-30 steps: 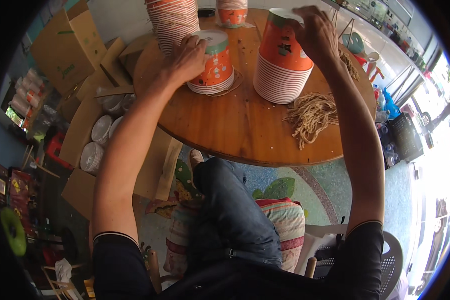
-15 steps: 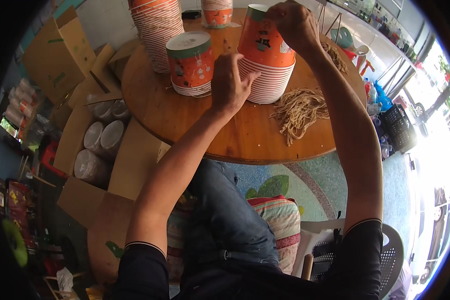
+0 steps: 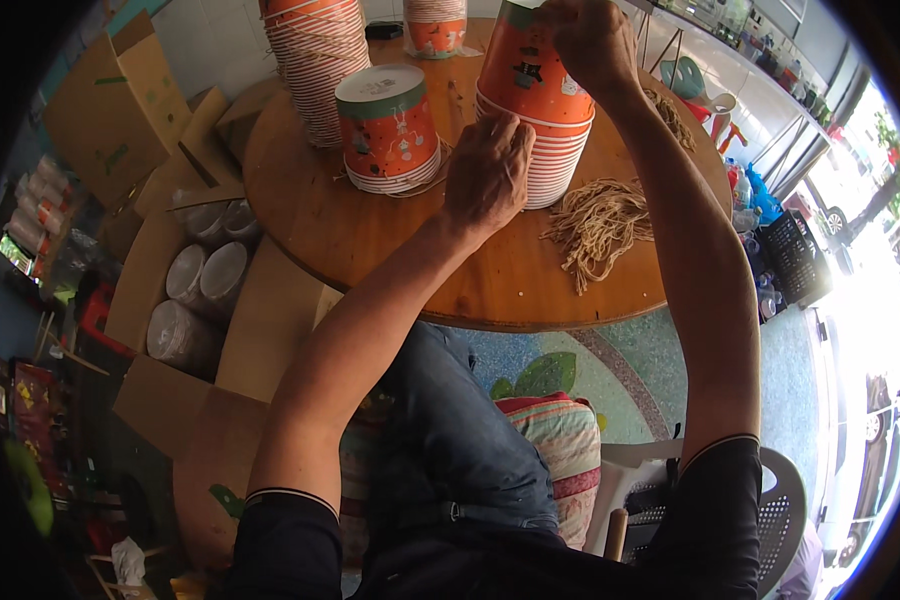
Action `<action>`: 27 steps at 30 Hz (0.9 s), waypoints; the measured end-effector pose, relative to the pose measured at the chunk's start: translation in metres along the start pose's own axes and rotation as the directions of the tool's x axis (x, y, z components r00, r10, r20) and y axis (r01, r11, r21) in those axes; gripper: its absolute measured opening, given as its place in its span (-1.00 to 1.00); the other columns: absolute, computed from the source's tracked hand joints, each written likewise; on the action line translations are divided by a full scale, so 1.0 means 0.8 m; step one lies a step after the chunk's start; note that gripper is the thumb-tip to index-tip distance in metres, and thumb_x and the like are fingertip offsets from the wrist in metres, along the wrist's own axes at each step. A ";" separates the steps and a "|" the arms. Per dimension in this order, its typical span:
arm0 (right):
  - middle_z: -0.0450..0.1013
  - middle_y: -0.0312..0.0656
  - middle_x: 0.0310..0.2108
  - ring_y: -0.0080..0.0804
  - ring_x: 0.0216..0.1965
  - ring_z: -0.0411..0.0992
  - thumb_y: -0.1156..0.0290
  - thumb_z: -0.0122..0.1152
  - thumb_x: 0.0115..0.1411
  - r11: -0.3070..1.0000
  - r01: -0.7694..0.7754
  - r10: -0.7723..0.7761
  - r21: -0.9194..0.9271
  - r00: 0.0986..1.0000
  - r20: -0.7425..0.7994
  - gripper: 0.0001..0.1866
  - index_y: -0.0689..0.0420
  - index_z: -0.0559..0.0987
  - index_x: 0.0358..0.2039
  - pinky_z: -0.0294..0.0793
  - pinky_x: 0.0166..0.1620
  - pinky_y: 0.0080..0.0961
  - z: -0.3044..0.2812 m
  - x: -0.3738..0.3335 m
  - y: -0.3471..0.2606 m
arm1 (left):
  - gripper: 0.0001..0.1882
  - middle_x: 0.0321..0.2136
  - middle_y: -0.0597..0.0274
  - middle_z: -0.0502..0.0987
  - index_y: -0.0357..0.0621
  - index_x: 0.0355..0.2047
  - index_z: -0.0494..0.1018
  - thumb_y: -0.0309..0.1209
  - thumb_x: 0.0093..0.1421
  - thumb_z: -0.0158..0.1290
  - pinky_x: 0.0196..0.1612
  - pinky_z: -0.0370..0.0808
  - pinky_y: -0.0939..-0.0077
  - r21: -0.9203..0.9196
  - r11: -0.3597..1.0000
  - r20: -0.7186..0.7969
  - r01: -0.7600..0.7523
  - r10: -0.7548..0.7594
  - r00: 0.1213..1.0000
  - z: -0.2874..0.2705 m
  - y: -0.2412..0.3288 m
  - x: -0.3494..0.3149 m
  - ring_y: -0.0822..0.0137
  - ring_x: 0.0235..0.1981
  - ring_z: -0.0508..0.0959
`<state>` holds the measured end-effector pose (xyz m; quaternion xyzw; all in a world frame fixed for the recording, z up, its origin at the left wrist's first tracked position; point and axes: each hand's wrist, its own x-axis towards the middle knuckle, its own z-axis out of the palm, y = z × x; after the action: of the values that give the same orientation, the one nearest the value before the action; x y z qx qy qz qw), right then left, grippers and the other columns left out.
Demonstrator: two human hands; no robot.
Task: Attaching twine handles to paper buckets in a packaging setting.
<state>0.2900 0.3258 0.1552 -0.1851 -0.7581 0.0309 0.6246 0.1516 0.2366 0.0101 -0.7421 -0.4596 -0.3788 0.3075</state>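
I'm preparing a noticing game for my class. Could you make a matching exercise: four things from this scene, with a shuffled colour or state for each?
Things:
1. Short bucket stack
2. String pile
3. Basket
4. Cushion

Descriptions:
A. Black
B. Striped
C. Upside down, orange and green
D. Tan

Pairs: 1-C, 2-D, 3-A, 4-B

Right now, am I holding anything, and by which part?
Your right hand holds the top orange cup by its upper end; whether your left hand holds its rim is unclear.
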 end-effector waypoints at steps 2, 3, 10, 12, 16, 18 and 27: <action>0.61 0.11 -0.30 0.17 -0.21 0.60 0.47 0.27 0.09 0.955 0.063 -0.051 0.289 0.998 -0.048 -0.87 0.20 0.72 -0.38 0.58 -0.14 -0.12 0.000 0.006 0.000 | -0.69 -0.17 0.01 0.47 -0.28 -0.10 0.45 -0.47 0.13 0.08 -0.09 0.47 0.17 -0.015 1.000 -0.010 0.003 -0.003 1.000 0.001 0.001 -0.001 0.04 -0.13 0.52; 0.61 0.12 -0.31 0.16 -0.22 0.60 0.48 0.26 0.08 1.000 0.018 -0.019 -0.021 0.998 -0.057 -0.86 0.21 0.71 -0.37 0.58 -0.14 -0.12 0.002 0.014 -0.004 | -0.69 -0.17 0.01 0.47 -0.28 -0.10 0.45 -0.47 0.13 0.08 -0.09 0.47 0.17 -0.014 1.000 -0.010 0.003 -0.004 1.000 0.000 0.002 -0.001 0.04 -0.13 0.52; 0.62 0.04 -0.41 -0.13 -0.32 0.62 0.42 0.22 0.18 0.965 -0.037 -0.058 -0.259 0.934 -0.353 -0.80 0.28 0.72 -0.39 0.56 -0.22 -0.24 -0.052 0.072 0.002 | -0.65 -0.22 0.04 0.44 -0.19 -0.18 0.37 -0.41 0.11 0.29 -0.08 0.47 0.11 -0.051 0.997 0.029 0.055 -0.054 0.998 0.005 0.014 0.010 -0.01 -0.14 0.51; 0.60 -0.07 -0.50 -0.41 -0.45 0.53 0.34 0.22 0.27 0.929 0.170 -0.303 -0.329 0.859 -0.412 -0.76 0.26 0.72 -0.36 0.49 -0.33 -0.40 -0.130 0.126 0.034 | -0.63 -0.20 0.00 0.45 -0.20 -0.18 0.37 -0.39 0.12 0.31 -0.05 0.48 0.07 -0.124 0.990 0.033 0.064 -0.060 0.998 0.014 0.025 0.021 -0.07 -0.14 0.51; 0.58 -0.28 -0.43 -0.49 -0.40 0.48 0.28 0.22 0.38 0.984 -0.113 0.151 0.137 0.938 -0.312 -0.74 0.23 0.69 -0.27 0.47 -0.26 -0.47 -0.133 0.055 -0.108 | -0.54 -0.02 -0.13 0.49 -0.29 0.10 0.34 -0.31 0.32 0.21 0.14 0.45 0.13 -0.465 0.850 -0.109 0.248 -0.333 0.937 -0.018 0.004 0.001 -0.04 0.04 0.52; 0.57 -0.30 -0.39 -0.49 -0.37 0.47 0.27 0.22 0.40 0.936 -0.114 0.197 0.333 0.954 -0.228 -0.75 0.20 0.68 -0.23 0.46 -0.21 -0.48 -0.153 0.007 -0.123 | -0.52 0.11 -0.13 0.43 -0.34 0.23 0.26 -0.32 0.43 0.05 0.32 0.31 0.16 -0.812 0.542 -0.105 0.216 -0.499 0.860 -0.072 0.041 0.021 0.03 0.18 0.44; 0.59 -0.28 -0.26 -0.58 -0.26 0.51 0.35 0.22 0.44 0.128 -0.754 0.703 0.644 0.527 0.478 -0.79 0.26 0.62 -0.14 0.55 -0.15 -0.52 -0.103 -0.259 -0.172 | -0.85 -0.34 0.08 0.61 -0.33 -0.08 0.54 -0.51 0.41 0.10 -0.17 0.56 0.46 -0.573 0.775 -0.041 0.266 -0.352 0.935 -0.265 0.118 -0.049 0.31 -0.30 0.63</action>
<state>0.3672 0.1166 0.0176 -0.2265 -0.4832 0.6711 0.5147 0.1672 0.0118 0.0779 -0.6835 -0.4205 -0.5952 0.0431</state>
